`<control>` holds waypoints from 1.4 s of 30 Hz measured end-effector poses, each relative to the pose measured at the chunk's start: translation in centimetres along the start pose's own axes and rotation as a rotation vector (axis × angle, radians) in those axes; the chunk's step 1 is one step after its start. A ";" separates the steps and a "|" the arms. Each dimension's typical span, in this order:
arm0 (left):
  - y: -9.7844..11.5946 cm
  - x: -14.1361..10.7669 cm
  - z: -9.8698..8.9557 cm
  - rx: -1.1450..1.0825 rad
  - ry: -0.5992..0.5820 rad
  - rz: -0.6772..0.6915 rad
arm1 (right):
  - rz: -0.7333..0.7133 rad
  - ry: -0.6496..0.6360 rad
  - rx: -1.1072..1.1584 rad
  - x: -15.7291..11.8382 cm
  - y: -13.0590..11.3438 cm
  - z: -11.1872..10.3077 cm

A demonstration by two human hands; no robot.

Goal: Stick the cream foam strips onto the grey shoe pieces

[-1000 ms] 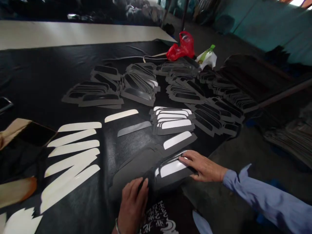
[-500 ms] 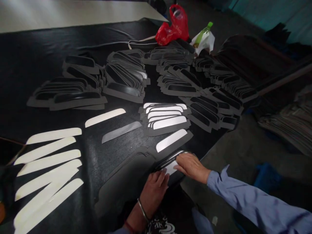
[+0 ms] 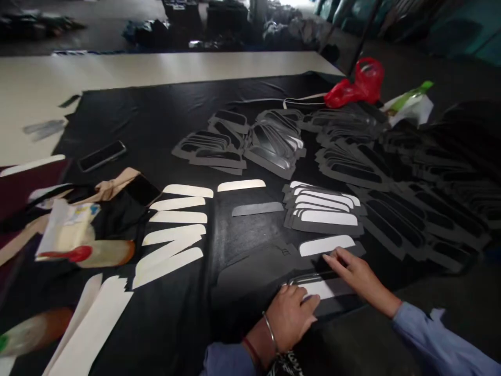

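At the table's near edge, my left hand (image 3: 290, 314) rests with fingers spread on a dark piece with a white panel (image 3: 323, 289). My right hand (image 3: 354, 269) is just beyond it, thumb and fingertips pressed together beside another dark piece with a white strip (image 3: 326, 244); what they hold, if anything, is too small to tell. A grey flat sheet (image 3: 250, 269) lies left of my hands. Farther back is a fanned stack of white-centred dark pieces (image 3: 329, 216). Several cream strips (image 3: 178, 216) lie to the left, near one grey strip (image 3: 257, 209).
Stacks of dark pieces (image 3: 395, 214) cover the right and back. A red bag (image 3: 358, 86) and a white-green bag (image 3: 410, 104) stand at the back right. At left are a phone (image 3: 102, 155), a red-tipped bottle (image 3: 105, 253), another bottle (image 3: 37, 331) and long cream strips (image 3: 92, 329).
The view has swung left, bringing the phone and bottles into sight. My right hand has come away from the near piece and moved beyond it; my left hand stays on it, its fingers more spread.
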State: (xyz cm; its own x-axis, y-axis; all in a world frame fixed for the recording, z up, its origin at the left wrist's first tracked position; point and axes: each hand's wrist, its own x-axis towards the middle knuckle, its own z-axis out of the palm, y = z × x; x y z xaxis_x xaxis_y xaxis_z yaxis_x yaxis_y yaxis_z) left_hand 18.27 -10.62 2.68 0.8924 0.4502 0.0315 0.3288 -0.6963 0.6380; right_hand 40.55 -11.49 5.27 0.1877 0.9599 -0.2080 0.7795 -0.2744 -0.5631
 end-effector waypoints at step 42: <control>-8.0 -18.7 -6.4 -0.165 1.012 -0.806 | -0.680 -0.496 -0.396 10.2 -26.2 16.0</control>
State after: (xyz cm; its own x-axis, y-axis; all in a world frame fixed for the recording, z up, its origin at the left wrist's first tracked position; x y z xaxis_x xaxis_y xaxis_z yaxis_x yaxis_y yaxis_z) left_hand -3.01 -9.91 1.92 -0.1878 0.9756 0.1135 0.5531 0.0095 0.8331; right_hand 12.49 4.57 5.12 -0.5900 0.7483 -0.3032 0.7925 0.4650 -0.3946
